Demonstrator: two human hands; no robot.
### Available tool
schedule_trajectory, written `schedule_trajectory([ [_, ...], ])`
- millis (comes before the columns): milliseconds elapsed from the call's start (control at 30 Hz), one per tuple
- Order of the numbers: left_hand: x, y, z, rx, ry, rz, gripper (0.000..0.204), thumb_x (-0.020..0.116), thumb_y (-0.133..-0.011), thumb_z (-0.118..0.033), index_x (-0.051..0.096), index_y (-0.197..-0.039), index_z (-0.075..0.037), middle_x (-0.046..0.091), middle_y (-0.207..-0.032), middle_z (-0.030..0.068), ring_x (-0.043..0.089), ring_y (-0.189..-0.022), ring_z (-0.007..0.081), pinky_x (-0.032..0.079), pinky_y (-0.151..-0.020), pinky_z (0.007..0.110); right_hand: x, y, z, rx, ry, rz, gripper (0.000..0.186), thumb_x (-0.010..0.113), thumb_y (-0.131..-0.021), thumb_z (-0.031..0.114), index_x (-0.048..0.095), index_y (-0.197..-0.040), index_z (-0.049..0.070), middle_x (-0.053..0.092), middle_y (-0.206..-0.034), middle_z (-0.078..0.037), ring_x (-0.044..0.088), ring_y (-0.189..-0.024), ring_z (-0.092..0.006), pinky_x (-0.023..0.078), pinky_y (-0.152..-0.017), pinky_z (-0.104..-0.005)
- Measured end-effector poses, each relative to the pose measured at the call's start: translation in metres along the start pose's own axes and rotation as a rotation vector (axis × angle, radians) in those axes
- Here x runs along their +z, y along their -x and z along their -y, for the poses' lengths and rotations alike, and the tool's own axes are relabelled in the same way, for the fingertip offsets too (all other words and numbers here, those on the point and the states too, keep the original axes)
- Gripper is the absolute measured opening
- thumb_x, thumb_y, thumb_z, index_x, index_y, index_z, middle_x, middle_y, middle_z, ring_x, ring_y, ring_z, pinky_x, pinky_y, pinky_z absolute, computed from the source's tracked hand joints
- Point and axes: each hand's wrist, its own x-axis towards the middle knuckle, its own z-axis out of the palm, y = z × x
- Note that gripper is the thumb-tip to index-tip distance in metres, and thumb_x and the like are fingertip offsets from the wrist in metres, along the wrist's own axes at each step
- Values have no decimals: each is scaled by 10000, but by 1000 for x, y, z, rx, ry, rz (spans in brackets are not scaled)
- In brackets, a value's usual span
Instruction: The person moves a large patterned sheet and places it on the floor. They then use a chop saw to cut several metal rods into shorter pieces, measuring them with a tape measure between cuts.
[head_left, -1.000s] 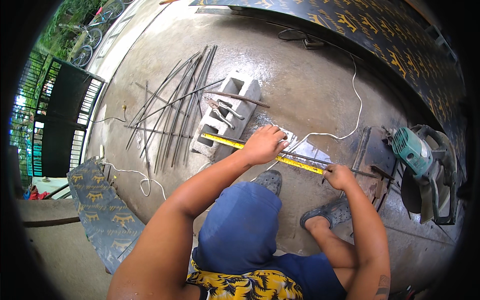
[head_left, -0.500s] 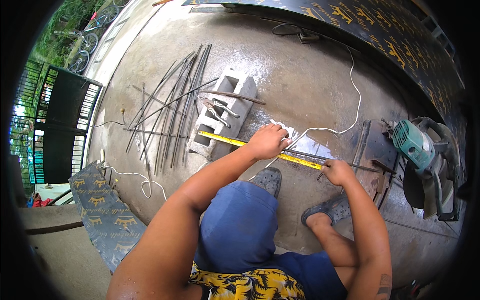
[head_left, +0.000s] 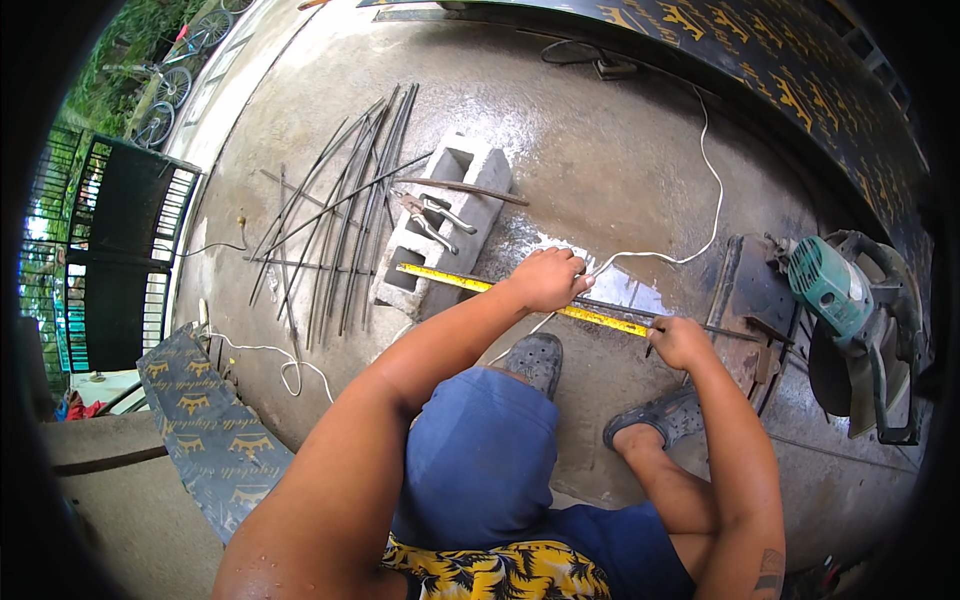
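My left hand (head_left: 548, 280) is closed around a yellow tape measure blade (head_left: 445, 277) and a thin dark steel bar (head_left: 725, 332) lying alongside it. The blade's far end rests over a grey hollow concrete block (head_left: 482, 215). My right hand (head_left: 678, 342) is closed at the other end of the blade, by the bar; a small dark tip pokes out below its fingers, too small to name. Pliers (head_left: 430, 218) with pale handles lie on the block, beside a brownish rod (head_left: 465, 188) laid across it.
Several loose steel bars (head_left: 345, 215) lie crossed on the wet concrete floor left of the block. A teal cut-off saw (head_left: 835, 285) stands at the right. White cord (head_left: 715, 190) snakes over the floor. A printed dark board (head_left: 205, 420) lies at lower left.
My left hand has shifted slightly right along the blade and bar. The right hand has moved a touch to the right, and its fingers have changed position a little.
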Motion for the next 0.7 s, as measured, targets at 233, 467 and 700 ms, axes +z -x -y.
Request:
schedule_trajectory([
  [233,3,-11,-3,-54,57,183,510,442,-1065,-475,698,-1071,-34,704,-973,231,672,-1002,420,516,-904,512,2,-6,1,-9,6,28,363,609,-946,363,754,-1201,150,734,-1148,-183,685,-1093,-381,533,-957,-488],
  [467,15,-11,-3,-106,22,360,616,402,-1072,-514,734,-955,-9,708,-925,286,679,-945,463,515,-865,546,-8,-8,-22,42,-8,74,405,593,-977,416,721,-1258,154,720,-1212,-167,667,-1158,-358,524,-987,-479],
  [700,-59,30,18,-83,-129,351,628,596,-942,-616,728,-872,-6,694,-833,275,675,-853,469,529,-785,539,-30,28,-119,64,37,105,427,611,-966,439,721,-1256,145,720,-1202,-178,670,-1142,-369,520,-986,-476],
])
